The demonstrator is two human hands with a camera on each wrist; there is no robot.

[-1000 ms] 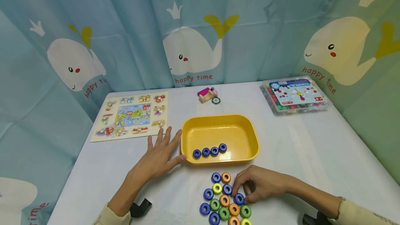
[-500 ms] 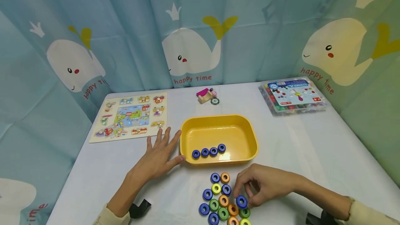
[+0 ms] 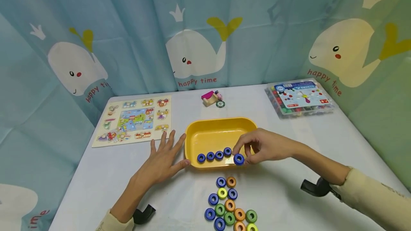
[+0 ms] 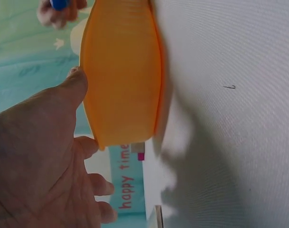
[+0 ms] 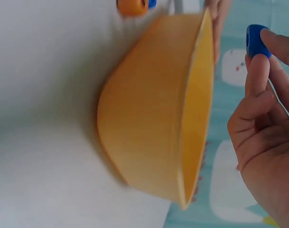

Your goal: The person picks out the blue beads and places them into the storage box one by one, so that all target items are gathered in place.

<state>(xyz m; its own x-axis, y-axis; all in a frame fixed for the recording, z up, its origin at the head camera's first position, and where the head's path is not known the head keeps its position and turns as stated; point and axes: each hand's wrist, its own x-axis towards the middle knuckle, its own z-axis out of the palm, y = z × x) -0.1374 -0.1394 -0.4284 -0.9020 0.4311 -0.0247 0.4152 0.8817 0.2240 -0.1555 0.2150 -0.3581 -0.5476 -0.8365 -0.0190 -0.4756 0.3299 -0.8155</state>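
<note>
My right hand [image 3: 264,147] pinches a blue ring [image 3: 239,159] between thumb and finger above the near right part of the yellow tray [image 3: 205,126]. The right wrist view shows this blue ring [image 5: 257,41] clear of the tray wall [image 5: 144,104]. Inside the tray, several blue rings [image 3: 210,156] stand in a row along the near side. My left hand [image 3: 163,163] has its fingers spread and touches the tray's left edge with the thumb. In the left wrist view the thumb [image 4: 75,85] lies against the orange-looking tray rim.
Several blue, orange, yellow and green rings [image 3: 229,206] lie on the white table in front of the tray. A wooden puzzle board [image 3: 135,140] lies at the back left. Small toys [image 3: 211,99] sit behind the tray, and a clear box of coloured pieces [image 3: 302,97] at the back right.
My right hand has lifted a blue ring from the right side of the group and carried it up and away from me, over the tray. The left hand has stayed in place.
</note>
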